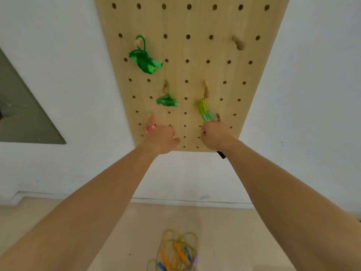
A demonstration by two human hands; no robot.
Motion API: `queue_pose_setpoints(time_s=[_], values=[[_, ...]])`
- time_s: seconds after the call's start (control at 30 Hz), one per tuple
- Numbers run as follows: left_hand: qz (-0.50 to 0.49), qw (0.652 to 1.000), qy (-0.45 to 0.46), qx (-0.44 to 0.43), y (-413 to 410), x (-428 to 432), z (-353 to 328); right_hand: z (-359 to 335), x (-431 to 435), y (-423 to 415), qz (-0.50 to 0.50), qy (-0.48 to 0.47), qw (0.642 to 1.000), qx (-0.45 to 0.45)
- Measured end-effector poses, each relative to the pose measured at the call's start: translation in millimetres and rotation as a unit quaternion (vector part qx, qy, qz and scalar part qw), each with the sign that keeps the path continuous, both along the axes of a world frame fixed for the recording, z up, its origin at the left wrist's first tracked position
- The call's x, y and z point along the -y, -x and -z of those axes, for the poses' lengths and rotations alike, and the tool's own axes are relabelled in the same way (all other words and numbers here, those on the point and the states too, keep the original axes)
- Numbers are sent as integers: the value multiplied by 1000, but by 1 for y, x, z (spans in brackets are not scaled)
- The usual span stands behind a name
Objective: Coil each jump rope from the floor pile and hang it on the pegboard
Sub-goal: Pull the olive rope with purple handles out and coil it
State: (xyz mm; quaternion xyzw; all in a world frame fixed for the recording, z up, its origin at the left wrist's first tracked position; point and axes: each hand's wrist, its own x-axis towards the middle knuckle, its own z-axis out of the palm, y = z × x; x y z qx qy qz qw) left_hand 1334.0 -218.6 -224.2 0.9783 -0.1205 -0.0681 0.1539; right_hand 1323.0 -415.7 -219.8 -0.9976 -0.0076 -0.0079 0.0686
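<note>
Right hand [216,135] is at the lower edge of the pegboard [195,55], fingers curled tight round a bundle. A dark handle [221,154] sticks out below the wrist, and a purple loop [219,119] shows at the low peg [218,116] just above the knuckles. Judged step: hanging the purple rope on that peg. Nearest the camera, the pile [175,249] lies on the floor [244,231] under both forearms: tangled yellowish cords with orange and blue handles, uncoiled, count not readable. Left hand [162,137] is against the board, fingers curled, just beside the pink rope [150,125]; cannot tell whether it grips that rope or only steadies itself. Next move, as judged: seat the loop fully over the peg, let go gently so the coil does not slip off, then go down to the pile for another rope. Further up the board, a yellow-green rope [204,110] hangs by the right hand and a green rope [167,101] sits mid-board. Higher still, a bigger green bundle [145,61] hangs top left, loosely wound with handles jutting. One bare peg [238,43] remains top right.
</note>
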Motion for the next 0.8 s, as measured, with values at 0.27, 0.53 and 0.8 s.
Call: queue_pose_setpoints(time_s=[0.27, 0.53, 0.8], values=[[-1, 999, -43, -31, -5, 13, 168, 176, 5, 4, 0, -2, 998, -56], [10, 998, -53, -45, -5, 35, 344, 356, -2, 4, 4, -11, 996, -84], [2, 996, -48, -74, 5, 27, 530, 550, -17, 6, -1, -9, 994, -107]])
